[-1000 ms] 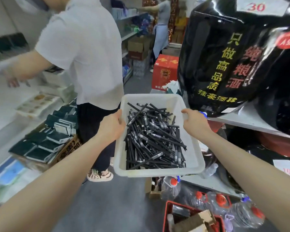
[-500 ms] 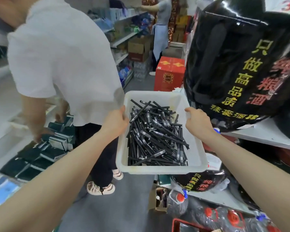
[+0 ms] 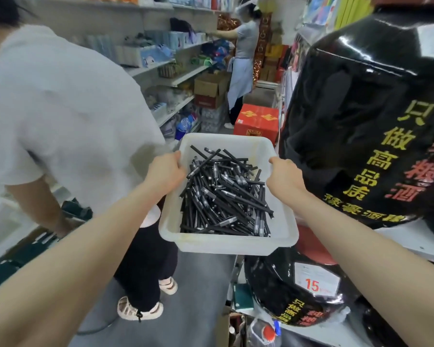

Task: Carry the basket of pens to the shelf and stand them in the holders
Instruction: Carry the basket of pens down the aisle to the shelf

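Observation:
A white plastic basket (image 3: 226, 244) hangs in front of me above the aisle floor, held level. Inside lies a loose heap of several black pens (image 3: 226, 194) with silver bands. My left hand (image 3: 164, 172) grips the basket's left rim with the fingers curled over the edge. My right hand (image 3: 283, 179) grips the right rim the same way. No pen holders are in view.
A person in a white shirt (image 3: 60, 116) stands close on my left, bent towards low shelves. Big black glazed jars (image 3: 361, 116) crowd the shelf on my right. A red box (image 3: 257, 122) sits in the aisle ahead, with another person (image 3: 242, 68) at the far shelves.
I have moved forward along the aisle with the basket. The person in white has shifted further left and closer. More of the far shelves and the second person shows.

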